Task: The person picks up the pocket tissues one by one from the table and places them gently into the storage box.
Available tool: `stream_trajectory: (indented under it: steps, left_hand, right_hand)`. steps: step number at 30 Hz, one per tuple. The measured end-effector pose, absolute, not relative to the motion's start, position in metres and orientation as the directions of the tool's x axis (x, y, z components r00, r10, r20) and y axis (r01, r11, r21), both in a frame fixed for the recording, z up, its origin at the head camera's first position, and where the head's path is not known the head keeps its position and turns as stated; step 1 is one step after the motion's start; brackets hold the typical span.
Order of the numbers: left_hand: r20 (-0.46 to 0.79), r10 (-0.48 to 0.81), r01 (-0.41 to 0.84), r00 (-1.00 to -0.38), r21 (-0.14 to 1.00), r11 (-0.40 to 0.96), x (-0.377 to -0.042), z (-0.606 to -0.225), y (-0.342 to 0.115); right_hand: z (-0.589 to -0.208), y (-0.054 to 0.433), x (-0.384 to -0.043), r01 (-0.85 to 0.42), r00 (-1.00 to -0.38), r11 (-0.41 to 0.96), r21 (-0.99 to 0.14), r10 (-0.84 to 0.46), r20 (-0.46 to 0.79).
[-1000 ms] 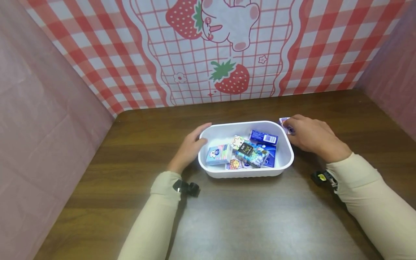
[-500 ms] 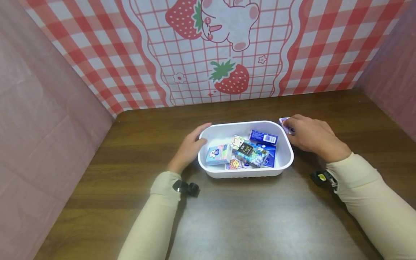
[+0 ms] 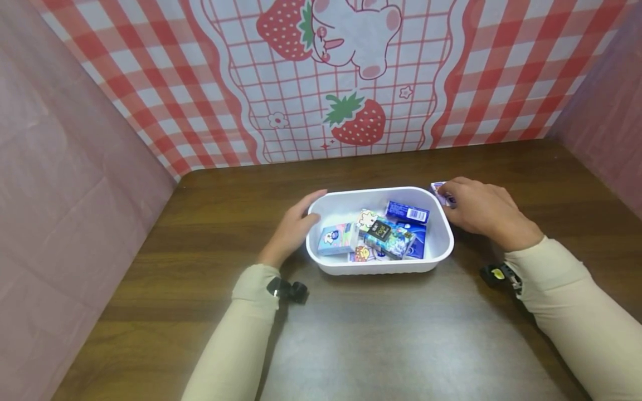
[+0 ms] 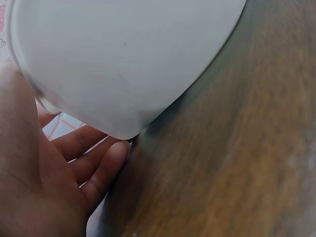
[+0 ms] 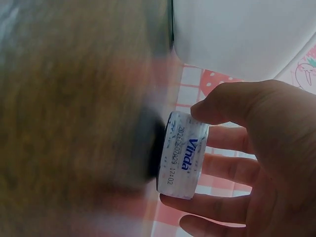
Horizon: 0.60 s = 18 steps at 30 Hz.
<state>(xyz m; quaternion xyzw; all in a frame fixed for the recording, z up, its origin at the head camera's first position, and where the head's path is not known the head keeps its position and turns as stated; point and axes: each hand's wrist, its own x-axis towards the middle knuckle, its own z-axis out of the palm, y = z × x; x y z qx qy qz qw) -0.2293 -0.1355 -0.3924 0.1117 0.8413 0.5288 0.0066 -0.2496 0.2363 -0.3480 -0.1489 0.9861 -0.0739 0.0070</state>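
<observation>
My left hand point(image 3: 288, 234) holds the left end of a white plastic bin point(image 3: 378, 268); in the left wrist view its thumb reaches up at the rim and the other fingers lie along the outer wall. Just beyond the bin's right end, my right hand point(image 3: 481, 211) grips a small pocket tissue pack point(image 5: 182, 155) marked Vinda, thumb on one edge and fingers behind. The hand covers most of that pack from above. Inside the bin lie a pastel tissue pack point(image 3: 336, 238), a blue-green floral pack point(image 3: 388, 236) and dark blue packs point(image 3: 407, 212), some overlapping.
The bin stands on a brown wooden table point(image 3: 361, 334). A red-and-white checked cloth point(image 3: 351, 111) with strawberries hangs along the back, and pink cloth point(image 3: 65, 195) hangs at both sides. Each wrist wears a small black camera point(image 3: 288, 289).
</observation>
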Motion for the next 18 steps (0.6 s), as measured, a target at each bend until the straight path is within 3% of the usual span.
stream_trajectory:
  steps: [18]
  left_hand:
    - [0.097, 0.187, 0.168, -0.977, 0.895, 0.414, -0.229, -0.3935, -0.1359]
  right_hand:
    - [-0.3464, 0.2345, -0.2479, -0.314, -0.947, 0.933, -0.175, -0.294, 0.129]
